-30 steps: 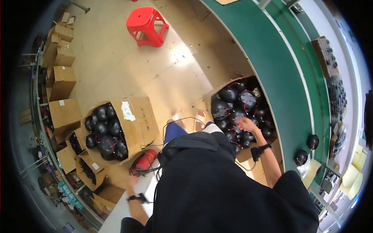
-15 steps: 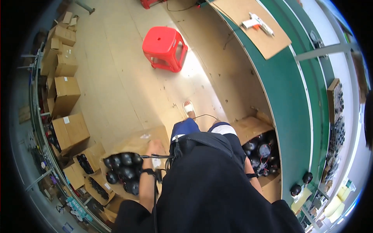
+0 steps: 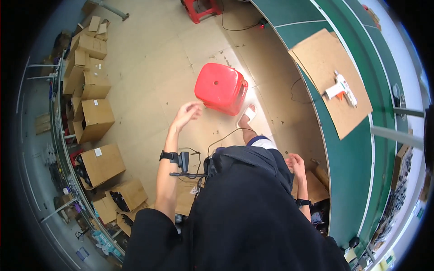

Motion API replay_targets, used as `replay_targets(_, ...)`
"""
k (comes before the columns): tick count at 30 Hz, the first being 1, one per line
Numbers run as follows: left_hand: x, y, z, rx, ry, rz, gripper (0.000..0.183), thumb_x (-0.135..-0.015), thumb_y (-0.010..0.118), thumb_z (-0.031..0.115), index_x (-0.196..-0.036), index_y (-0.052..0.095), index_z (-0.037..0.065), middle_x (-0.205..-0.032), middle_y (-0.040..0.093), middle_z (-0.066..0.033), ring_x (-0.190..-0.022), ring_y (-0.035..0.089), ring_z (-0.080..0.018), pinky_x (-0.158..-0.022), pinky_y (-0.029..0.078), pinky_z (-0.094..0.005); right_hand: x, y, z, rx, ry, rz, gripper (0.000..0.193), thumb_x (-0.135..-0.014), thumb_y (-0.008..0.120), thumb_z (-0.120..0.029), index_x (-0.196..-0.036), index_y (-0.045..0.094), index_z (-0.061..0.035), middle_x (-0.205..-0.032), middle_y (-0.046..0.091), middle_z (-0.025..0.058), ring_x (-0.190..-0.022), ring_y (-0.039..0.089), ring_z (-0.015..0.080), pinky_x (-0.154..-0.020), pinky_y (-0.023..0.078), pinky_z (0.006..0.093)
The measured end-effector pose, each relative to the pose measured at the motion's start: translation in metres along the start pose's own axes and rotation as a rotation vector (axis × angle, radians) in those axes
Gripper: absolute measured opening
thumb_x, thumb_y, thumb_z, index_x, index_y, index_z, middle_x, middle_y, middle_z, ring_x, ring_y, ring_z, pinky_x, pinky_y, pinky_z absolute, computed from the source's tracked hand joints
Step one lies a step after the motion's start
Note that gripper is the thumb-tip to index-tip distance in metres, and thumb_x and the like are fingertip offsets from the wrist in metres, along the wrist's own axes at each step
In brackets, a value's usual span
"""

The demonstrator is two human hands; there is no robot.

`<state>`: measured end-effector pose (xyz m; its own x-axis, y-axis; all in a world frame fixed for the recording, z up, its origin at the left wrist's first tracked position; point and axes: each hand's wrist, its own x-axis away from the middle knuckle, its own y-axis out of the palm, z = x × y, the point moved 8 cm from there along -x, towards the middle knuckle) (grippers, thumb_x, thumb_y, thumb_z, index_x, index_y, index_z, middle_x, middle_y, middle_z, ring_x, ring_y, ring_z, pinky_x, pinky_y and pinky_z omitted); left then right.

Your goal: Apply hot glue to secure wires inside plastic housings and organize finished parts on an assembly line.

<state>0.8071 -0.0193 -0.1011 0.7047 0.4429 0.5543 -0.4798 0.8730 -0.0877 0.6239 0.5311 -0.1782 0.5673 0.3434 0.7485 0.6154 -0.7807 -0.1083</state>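
My left hand (image 3: 186, 116) reaches forward over the floor, holding nothing, its fingers loosely bent and apart. Just beyond it stands a red plastic stool (image 3: 219, 84) with a small hole in its seat. I cannot tell whether the fingertips touch the stool; a small gap seems to show. Low at my right side, my right hand (image 3: 296, 164) hangs beside my thigh with slightly curled, parted fingers and nothing in them. It is close to the open flap of a cardboard box (image 3: 315, 186) beside the workbench. Both wrists wear black straps.
A green workbench (image 3: 348, 180) runs along my right, bearing a cardboard sheet (image 3: 312, 56) and a white glue gun (image 3: 342, 90). Several cardboard boxes (image 3: 103, 165) line the left by a rack. Another red stool (image 3: 199, 10) and a cable (image 3: 239, 30) are ahead.
I have moved forward, so the stool and bench items appear nearer. My left arm has risen from beside the box of black round parts toward the stool. My right hand has come into view.
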Motion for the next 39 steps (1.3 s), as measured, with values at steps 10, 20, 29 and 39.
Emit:
replay_targets(10,-0.136,-0.114,0.233,0.195,0.332,0.181,0.033,-0.101,0.058,0.027,-0.127,0.060,0.008,-0.105,0.071,-0.0045,-0.091,0.067,-0.0131,-0.077,0.054,-0.0304,-0.067,-0.011,-0.192,0.101,-0.093,0.064,0.026,-0.104,0.046,-0.014,-0.121,0.063,-0.0039,-0.093,0.070,0.0037,-0.076,0.065,0.0107,-0.067,0.052,0.0241)
replay_targets(20,-0.284,-0.046,-0.009,-0.753,-0.277,-0.316,0.014,-0.094,0.061,0.012,-0.095,0.068,0.000,-0.065,0.066,-0.0101,-0.059,0.065,-0.0161,-0.055,0.052,-0.0332,-0.028,0.005,-0.100,0.118,0.236,0.337,0.031,-0.092,0.054,-0.020,-0.077,0.070,0.0023,-0.069,0.066,0.0073,-0.057,0.063,0.0163,-0.053,0.052,0.0334)
replay_targets(29,-0.488,-0.045,0.218,-0.245,0.211,-0.164,0.023,-0.101,0.059,0.021,-0.104,0.068,0.000,-0.068,0.058,0.0016,-0.062,0.053,-0.0082,-0.057,0.045,-0.0259,-0.072,0.067,-0.151,-0.219,0.358,0.534,0.030,-0.097,0.049,-0.020,-0.095,0.073,-0.0016,-0.085,0.070,0.0054,-0.069,0.063,0.0159,-0.062,0.052,0.0305)
replay_targets(39,-0.557,0.138,0.635,0.647,0.409,-0.932,0.024,-0.101,0.050,0.018,-0.113,0.061,0.000,-0.074,0.052,-0.0042,-0.072,0.051,-0.0162,-0.069,0.044,-0.0315,-0.287,0.137,-0.694,-0.102,-0.394,0.105,0.023,-0.101,0.056,-0.012,-0.113,0.068,0.0032,-0.107,0.072,0.0113,-0.100,0.067,0.0178,-0.089,0.052,0.0304)
